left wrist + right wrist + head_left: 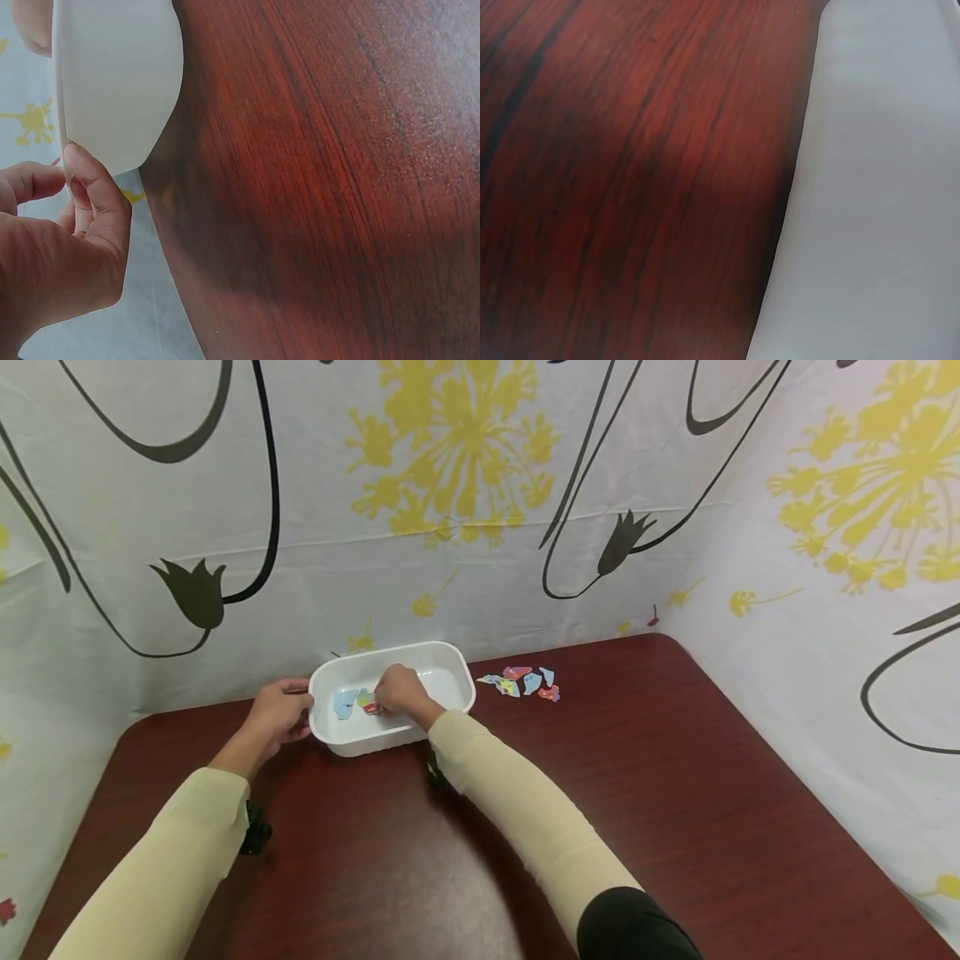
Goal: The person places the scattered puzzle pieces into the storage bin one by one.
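Note:
A white plastic tub [360,746] stands near the table's far edge. My left hand [275,714] pinches its left rim between thumb and fingers, as the left wrist view also shows with the left hand [71,240] at the tub wall [120,82]. Inside the tub lie a light blue flat piece [344,703] and a green and red printed piece [367,701]. My right hand [402,690] reaches in over the front rim, knuckles up, right beside the green and red piece. Its fingertips are hidden, so I cannot tell whether they hold a piece.
Several irregular printed pieces [532,683] in blue, red and yellow lie on the dark red wooden table [675,793], right of the tub. A white cloth [300,577] with yellow and grey flower prints hangs behind and beside the table.

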Tool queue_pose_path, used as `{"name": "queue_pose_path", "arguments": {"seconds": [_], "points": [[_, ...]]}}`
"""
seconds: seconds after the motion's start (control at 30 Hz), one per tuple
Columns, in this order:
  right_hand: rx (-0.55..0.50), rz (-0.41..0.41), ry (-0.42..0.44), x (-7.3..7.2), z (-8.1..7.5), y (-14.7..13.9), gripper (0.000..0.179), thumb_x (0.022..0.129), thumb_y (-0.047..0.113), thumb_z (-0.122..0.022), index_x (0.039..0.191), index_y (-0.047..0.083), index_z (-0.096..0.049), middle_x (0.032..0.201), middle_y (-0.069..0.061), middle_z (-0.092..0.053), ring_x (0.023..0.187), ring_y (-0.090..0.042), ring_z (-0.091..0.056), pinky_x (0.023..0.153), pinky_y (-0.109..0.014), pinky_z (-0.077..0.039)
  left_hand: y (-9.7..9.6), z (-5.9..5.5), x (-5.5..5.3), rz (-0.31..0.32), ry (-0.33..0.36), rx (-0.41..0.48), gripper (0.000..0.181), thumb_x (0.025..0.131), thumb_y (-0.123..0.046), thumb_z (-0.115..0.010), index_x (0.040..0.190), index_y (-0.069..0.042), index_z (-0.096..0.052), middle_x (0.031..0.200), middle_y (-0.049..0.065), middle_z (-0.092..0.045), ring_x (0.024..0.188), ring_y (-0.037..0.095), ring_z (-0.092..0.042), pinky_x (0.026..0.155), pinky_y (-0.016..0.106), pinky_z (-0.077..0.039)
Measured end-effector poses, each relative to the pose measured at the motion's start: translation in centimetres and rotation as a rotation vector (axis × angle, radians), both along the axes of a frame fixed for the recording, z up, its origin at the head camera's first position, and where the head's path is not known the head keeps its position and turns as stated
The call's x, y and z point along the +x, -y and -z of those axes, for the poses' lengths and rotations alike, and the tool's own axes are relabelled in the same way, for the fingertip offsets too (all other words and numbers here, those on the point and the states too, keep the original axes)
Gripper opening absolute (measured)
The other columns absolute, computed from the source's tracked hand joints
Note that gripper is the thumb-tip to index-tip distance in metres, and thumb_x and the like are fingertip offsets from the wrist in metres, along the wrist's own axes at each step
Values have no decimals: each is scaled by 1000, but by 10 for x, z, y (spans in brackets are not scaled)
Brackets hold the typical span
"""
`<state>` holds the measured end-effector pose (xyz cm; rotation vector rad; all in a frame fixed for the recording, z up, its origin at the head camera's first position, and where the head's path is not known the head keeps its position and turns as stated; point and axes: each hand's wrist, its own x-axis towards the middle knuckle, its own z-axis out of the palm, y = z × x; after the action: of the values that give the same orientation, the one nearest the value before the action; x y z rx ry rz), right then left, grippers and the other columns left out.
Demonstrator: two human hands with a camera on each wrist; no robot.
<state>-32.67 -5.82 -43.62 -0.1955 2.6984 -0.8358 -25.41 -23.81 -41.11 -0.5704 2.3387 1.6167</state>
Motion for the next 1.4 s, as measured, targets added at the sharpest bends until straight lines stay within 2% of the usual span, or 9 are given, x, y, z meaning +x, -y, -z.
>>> {"name": "queue_pose_path", "arguments": {"seconds": [0.13,0.43,0.6,0.73,0.9,1.07,1.27,1.33,1.4], "points": [[8,23,25,-2,-1,-1,20,89,8,-57,77,8,-73,65,1,-65,42,-6,-52,41,-16,-40,-1,0,0,9,-8,7,54,97,-13,-44,149,-6,-35,122,19,-48,79,17,-56,62,24,-54],[21,47,27,-7,1,0,18,88,8,-58,75,9,-70,61,1,-63,39,-6,-49,38,-17,-37,-2,-1,-2,0,0,6,54,97,-13,-44,150,-7,-35,125,19,-48,78,16,-56,63,24,-54],[87,40,8,-9,1,0,25,88,10,-58,63,12,-59,55,1,-58,39,-8,-49,37,-17,-36,-2,-1,-4,8,0,7,54,97,-13,-44,150,-7,-35,121,17,-48,74,13,-55,62,24,-54],[120,42,0,-10,1,0,23,86,11,-61,63,12,-57,55,2,-57,40,-7,-48,37,-17,-37,-3,-1,-4,18,-2,10,53,97,-13,-44,149,-6,-35,119,16,-48,73,13,-55,62,25,-54],[94,58,-5,-8,0,-1,19,83,13,-66,65,12,-60,56,2,-57,39,-7,-49,39,-17,-38,-3,0,-3,7,5,14,53,97,-13,-44,149,-7,-36,120,16,-48,74,13,-55,62,25,-54],[72,65,-20,-5,-2,-2,23,81,13,-66,61,14,-56,56,2,-56,40,-7,-49,40,-17,-37,-2,0,-3,-1,7,21,54,96,-13,-45,149,-7,-36,120,17,-49,73,13,-56,61,24,-54],[50,14,-13,-1,-7,-8,33,85,12,-61,54,15,-51,51,4,-53,43,-8,-47,43,-18,-36,-1,0,-2,2,7,14,54,96,-13,-44,149,-6,-35,119,17,-48,73,13,-56,61,25,-54],[27,-6,-37,1,-7,-13,30,85,12,-60,55,12,-57,52,4,-54,45,-8,-47,45,-18,-36,-1,0,-2,0,8,10,54,96,-13,-44,149,-7,-35,120,18,-48,74,14,-56,62,25,-54],[-25,-5,-60,5,-9,-19,22,85,11,-60,64,9,-68,57,4,-58,49,-9,-50,47,-18,-37,0,0,-1,-1,11,6,54,97,-13,-44,149,-7,-35,123,19,-47,77,16,-56,63,25,-54]]}}
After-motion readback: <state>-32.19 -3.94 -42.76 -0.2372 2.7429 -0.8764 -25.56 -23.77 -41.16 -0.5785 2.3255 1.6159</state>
